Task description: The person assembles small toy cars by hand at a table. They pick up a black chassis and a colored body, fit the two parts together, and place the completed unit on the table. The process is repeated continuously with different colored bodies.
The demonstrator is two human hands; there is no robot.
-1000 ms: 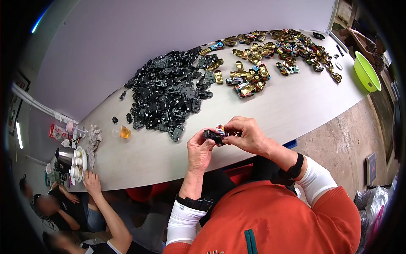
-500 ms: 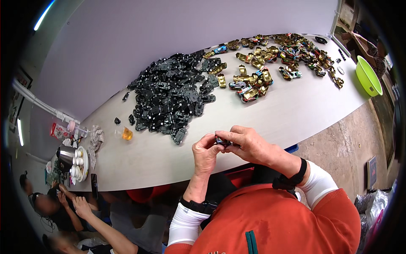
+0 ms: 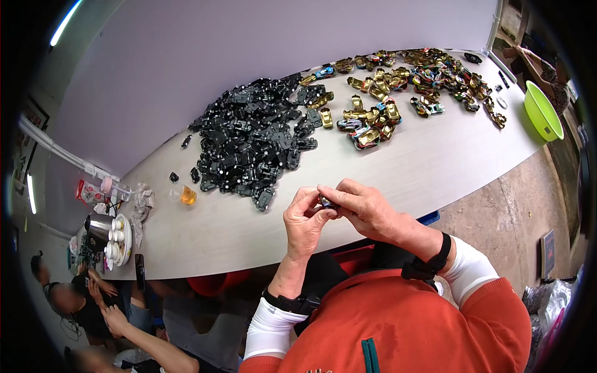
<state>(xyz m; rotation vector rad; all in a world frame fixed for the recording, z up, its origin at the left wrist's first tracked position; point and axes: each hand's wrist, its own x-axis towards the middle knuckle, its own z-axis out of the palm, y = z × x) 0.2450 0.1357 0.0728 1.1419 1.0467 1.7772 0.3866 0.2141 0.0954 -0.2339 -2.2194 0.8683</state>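
Both my hands meet over the near edge of the table, pinching one small toy car between the fingertips. Only a dark, shiny bit of it shows; the fingers cover the rest. My left hand grips it from the left with thumb and fingers, and my right hand from the right. Beyond them lies a big heap of black toy car bases. Right of that heap are gold and coloured toy car bodies, with a denser pile of toy car bodies toward the back right.
A green basin stands at the table's right end. To the left are a cup of amber drink, a crumpled cloth, a tray of white cups and a phone. Two people sit at lower left.
My fingers have shifted round the toy car, which has turned and is now more covered. The hands stay in nearly the same place. At lower left, a person's hand has lowered.
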